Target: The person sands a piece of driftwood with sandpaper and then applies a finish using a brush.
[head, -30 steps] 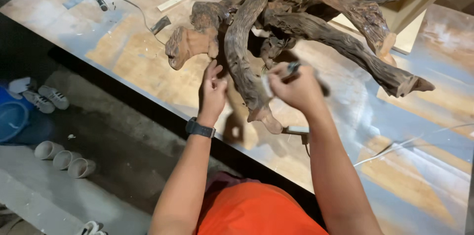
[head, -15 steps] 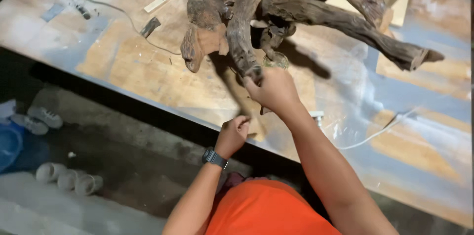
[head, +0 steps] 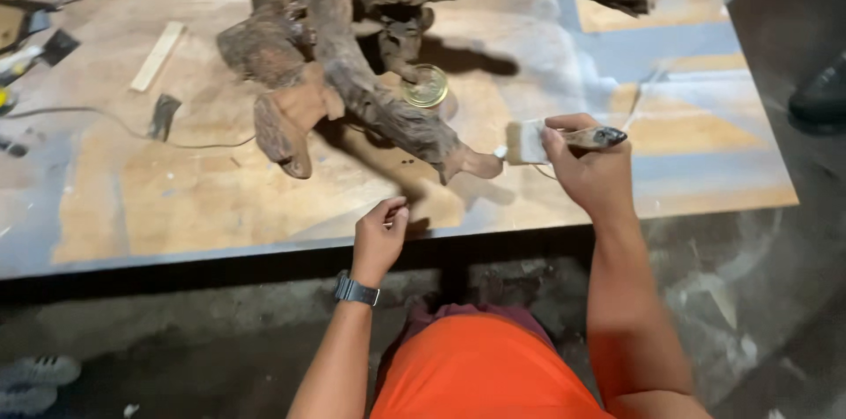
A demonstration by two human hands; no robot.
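My right hand grips a paintbrush, long axis left-right, bristles pointing left, just beside the driftwood's near tip. My left hand is loosely curled, grasping nothing, at the table's near edge.

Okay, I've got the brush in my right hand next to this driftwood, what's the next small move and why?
Probably ease the paintbrush leftward onto the root's tip: its bristles sit just beside that end, not clearly touching. Your right hand grips the handle; your left hand rests loosely closed at the table edge.
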